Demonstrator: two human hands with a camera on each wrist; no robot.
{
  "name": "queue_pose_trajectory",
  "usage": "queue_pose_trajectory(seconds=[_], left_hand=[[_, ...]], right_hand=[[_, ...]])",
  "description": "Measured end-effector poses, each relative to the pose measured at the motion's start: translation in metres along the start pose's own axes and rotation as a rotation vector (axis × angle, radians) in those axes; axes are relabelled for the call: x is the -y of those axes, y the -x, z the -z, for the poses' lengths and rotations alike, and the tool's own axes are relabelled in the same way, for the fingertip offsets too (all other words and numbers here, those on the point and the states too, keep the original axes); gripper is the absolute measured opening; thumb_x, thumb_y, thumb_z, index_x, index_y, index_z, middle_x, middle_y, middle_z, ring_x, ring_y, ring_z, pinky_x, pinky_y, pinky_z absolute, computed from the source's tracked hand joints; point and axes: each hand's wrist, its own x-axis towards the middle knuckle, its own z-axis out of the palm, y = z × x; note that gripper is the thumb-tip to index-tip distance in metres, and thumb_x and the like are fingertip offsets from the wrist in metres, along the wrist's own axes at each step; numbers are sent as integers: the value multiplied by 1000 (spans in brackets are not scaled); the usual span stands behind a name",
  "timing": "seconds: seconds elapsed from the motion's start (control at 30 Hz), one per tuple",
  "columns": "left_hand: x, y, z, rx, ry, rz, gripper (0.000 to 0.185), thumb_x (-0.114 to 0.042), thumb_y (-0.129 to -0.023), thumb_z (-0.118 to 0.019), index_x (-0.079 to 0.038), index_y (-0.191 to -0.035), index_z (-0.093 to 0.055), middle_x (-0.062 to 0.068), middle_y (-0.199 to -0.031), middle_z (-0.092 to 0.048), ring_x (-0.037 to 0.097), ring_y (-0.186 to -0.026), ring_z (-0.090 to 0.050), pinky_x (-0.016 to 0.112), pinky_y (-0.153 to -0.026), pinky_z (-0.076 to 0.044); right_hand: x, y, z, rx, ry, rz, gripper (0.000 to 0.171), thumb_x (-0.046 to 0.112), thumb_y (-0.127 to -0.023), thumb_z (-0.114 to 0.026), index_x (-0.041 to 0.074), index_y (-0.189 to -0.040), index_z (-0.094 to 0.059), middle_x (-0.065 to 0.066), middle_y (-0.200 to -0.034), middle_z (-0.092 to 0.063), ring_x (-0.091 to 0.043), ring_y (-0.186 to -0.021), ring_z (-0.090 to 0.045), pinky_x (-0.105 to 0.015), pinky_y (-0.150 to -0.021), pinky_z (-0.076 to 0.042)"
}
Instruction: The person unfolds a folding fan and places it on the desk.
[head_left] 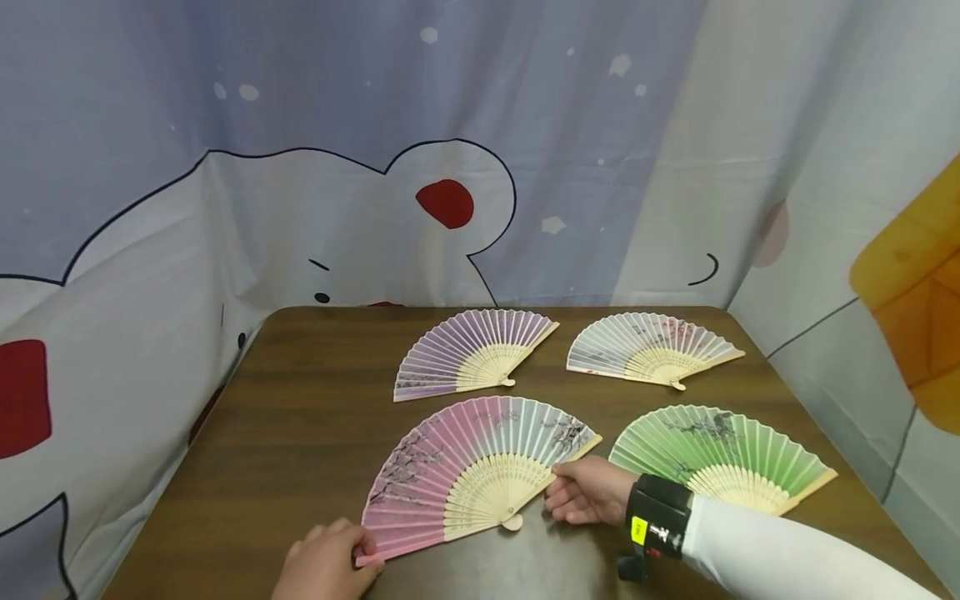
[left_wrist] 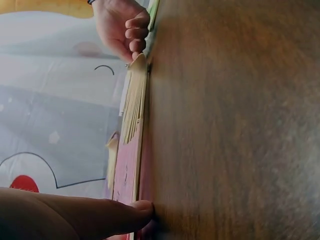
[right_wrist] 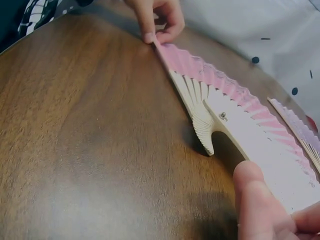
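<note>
A pink-and-white folding fan (head_left: 480,467) with dark branch prints lies spread on the table, its pivot end toward the person. My left hand (head_left: 327,560) pinches its lower left corner between thumb and fingers. On the other side, my right hand (head_left: 588,490) pinches the fan's right outer rib, thumb on top and fingers curled below. The right wrist view shows the pale ribs and metal rivet of the fan (right_wrist: 222,116) between both hands. Seen edge-on in the left wrist view, the fan (left_wrist: 131,165) lies low along the tabletop.
Behind lie an open purple fan (head_left: 468,354) and an open white fan with red flowers (head_left: 648,346). A green open fan (head_left: 720,454) sits at the right, partly covered by my right forearm. The brown table (head_left: 300,433) meets a printed curtain (head_left: 360,217) at back and sides.
</note>
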Motion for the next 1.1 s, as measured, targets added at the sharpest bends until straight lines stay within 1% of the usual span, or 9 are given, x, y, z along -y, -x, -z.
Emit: queue_pose_trajectory(seconds=[0.2, 0.3, 0.53, 0.67, 0.83, 0.97, 1.1], left_hand=[[0, 1, 0, 0, 12, 1, 31, -33, -72, -84, -31, -70, -54, -16, -72, -42, 11, -73, -45, 37, -65, -36], [0, 2, 1, -4, 11, -5, 31, -32, -73, -84, -33, -69, -54, -17, -70, -41, 9, -72, -44, 36, -65, -35], [-1, 1, 2, 22, 5, 0, 28, -32, -76, -83, -32, -71, -55, -15, -71, -42, 10, -72, -44, 36, -65, -35], [-5, 1, 4, 42, 3, 10, 25, -39, -78, -81, -32, -72, -58, -16, -74, -46, 11, -74, -47, 39, -66, -38], [-9, 0, 9, 74, -20, 33, 22, -49, -82, -75, -32, -78, -63, -16, -83, -55, 16, -83, -56, 47, -74, -44], [-12, 0, 11, 59, -20, 26, 20, -48, -83, -74, -31, -81, -64, -16, -84, -56, 16, -85, -56, 47, -76, -44], [-19, -2, 11, 34, -6, -14, 20, -46, -84, -74, -28, -84, -65, -15, -81, -53, 14, -81, -54, 43, -74, -43]], right_hand=[[0, 0, -2, -27, -13, 7, 35, 26, -104, -42, 2, -89, -63, -5, -76, -67, -11, -63, -66, -19, -55, -54], [-2, -1, -4, -38, -37, 31, 34, 26, -104, -41, 2, -89, -62, -4, -76, -66, -11, -63, -65, -19, -56, -53], [-6, -2, -8, -56, -84, 67, 35, 27, -104, -41, 2, -89, -61, -3, -72, -64, -10, -60, -63, -18, -54, -52], [-6, -2, -8, -73, -92, 68, 35, 27, -104, -40, 4, -86, -59, -1, -69, -61, -9, -57, -61, -17, -51, -50], [-6, -3, -8, -79, -94, 78, 34, 28, -104, -42, 6, -84, -59, -1, -67, -61, -9, -55, -60, -18, -51, -50], [-5, -3, -8, -96, -89, 94, 33, 28, -102, -43, 8, -80, -58, 1, -65, -59, -7, -52, -56, -17, -48, -46], [-1, 3, -3, -113, -70, 128, 33, 28, -102, -43, 10, -78, -57, 2, -63, -57, -5, -49, -50, -16, -44, -39]])
